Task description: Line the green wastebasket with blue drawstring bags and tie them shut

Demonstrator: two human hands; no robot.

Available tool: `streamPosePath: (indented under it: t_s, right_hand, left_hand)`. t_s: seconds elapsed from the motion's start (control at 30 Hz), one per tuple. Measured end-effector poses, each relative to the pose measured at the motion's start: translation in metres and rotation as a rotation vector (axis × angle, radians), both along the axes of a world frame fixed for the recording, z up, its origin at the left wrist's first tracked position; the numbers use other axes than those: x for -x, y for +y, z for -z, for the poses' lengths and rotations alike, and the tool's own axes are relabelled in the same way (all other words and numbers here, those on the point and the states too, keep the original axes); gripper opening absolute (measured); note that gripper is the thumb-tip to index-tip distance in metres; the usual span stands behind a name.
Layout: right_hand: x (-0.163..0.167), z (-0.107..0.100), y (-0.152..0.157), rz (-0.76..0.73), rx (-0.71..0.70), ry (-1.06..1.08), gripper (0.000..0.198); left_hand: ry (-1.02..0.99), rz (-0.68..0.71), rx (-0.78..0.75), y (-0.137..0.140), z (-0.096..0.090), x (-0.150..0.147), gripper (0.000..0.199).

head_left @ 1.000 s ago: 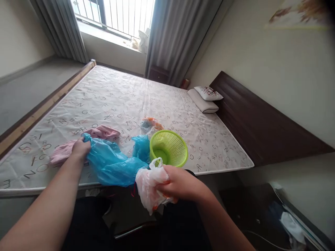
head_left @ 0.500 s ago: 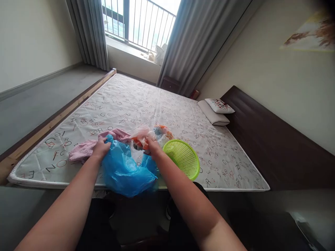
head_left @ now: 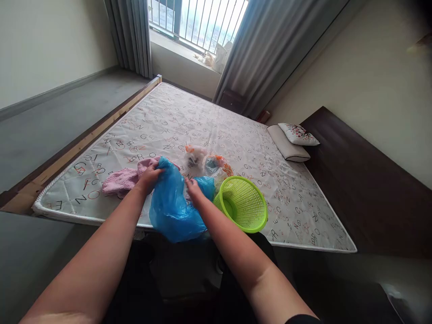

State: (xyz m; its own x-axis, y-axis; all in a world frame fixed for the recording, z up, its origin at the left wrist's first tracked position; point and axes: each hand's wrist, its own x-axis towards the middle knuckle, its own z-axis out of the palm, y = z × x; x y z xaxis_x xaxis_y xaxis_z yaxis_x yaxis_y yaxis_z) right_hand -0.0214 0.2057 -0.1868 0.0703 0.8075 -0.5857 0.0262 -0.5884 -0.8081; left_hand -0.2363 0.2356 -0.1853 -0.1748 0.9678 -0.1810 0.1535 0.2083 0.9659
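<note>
A crumpled blue plastic bag point(head_left: 175, 218) hangs over the mattress's near edge. Gripping its upper left rim, my left hand point(head_left: 149, 176) is closed on the gathered plastic. My right hand point(head_left: 195, 191) is at the bag's opening, fingers bent together against its right side; its fingertips are partly hidden. Behind the left hand lies a pink fluffy cloth point(head_left: 119, 181). Beyond the right hand, a clear plastic bag with orange bits point(head_left: 195, 158) and another clear-and-orange bag point(head_left: 218, 166) rest on the mattress. Right of my right forearm, a lime green plastic basket point(head_left: 248, 207) stands tilted, its mouth toward me.
The letter-printed mattress point(head_left: 189, 119) spans the wooden bed frame point(head_left: 111, 123). Two pillows point(head_left: 290, 141) lie by the dark headboard point(head_left: 340, 166). Grey curtains point(head_left: 270, 49) flank a railed window point(head_left: 202, 27), with a white bag point(head_left: 221, 57) on its sill.
My right hand has let go of the clear bag with orange, which now lies on the mattress, and has come to the blue bag. The view has shifted slightly.
</note>
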Motion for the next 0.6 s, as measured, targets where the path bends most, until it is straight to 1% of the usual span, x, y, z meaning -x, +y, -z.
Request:
streamPosePath:
  t_s: [0.1, 0.17, 0.2, 0.27, 0.3, 0.33, 0.4, 0.47, 0.5, 0.53, 0.6]
  right_hand:
    - [0.001, 0.017, -0.053, -0.093, 0.025, 0.013, 0.084]
    - [-0.006, 0.022, -0.082, -0.098, 0.009, 0.027, 0.085]
    - [-0.011, 0.023, -0.095, -0.089, -0.006, 0.034, 0.084]
    - [-0.024, 0.023, -0.116, -0.059, -0.048, 0.047, 0.080]
    - [-0.030, 0.022, -0.125, -0.041, -0.076, 0.050, 0.077]
    - [-0.035, 0.021, -0.133, -0.022, -0.106, 0.048, 0.072]
    - [-0.043, 0.018, -0.144, 0.021, -0.156, 0.021, 0.063]
    - [-0.048, 0.014, -0.147, 0.073, -0.154, -0.021, 0.056]
    - [-0.049, 0.012, -0.146, 0.100, -0.133, -0.038, 0.054]
    - [-0.050, 0.010, -0.144, 0.123, -0.105, -0.045, 0.053]
    - [-0.052, 0.007, -0.140, 0.146, -0.071, -0.044, 0.053]
  left_hand:
    - [-0.100, 0.045, -0.040, 0.005, -0.007, -0.015, 0.068]
    - [-0.034, 0.085, -0.067, 0.009, -0.005, -0.024, 0.075]
    - [0.056, 0.120, -0.072, 0.011, -0.002, -0.028, 0.080]
    - [0.313, 0.173, -0.038, 0.015, 0.006, -0.036, 0.090]
    - [0.445, 0.170, 0.008, 0.016, 0.010, -0.038, 0.093]
    - [0.549, 0.138, 0.069, 0.016, 0.014, -0.040, 0.094]
    - [0.645, 0.016, 0.205, 0.017, 0.020, -0.043, 0.094]
    - [0.669, -0.071, 0.296, 0.018, 0.024, -0.045, 0.096]
    - [0.673, -0.080, 0.320, 0.018, 0.027, -0.048, 0.096]
    - [0.676, -0.059, 0.329, 0.017, 0.029, -0.052, 0.094]
    - [0.680, 0.048, 0.312, 0.015, 0.035, -0.064, 0.089]
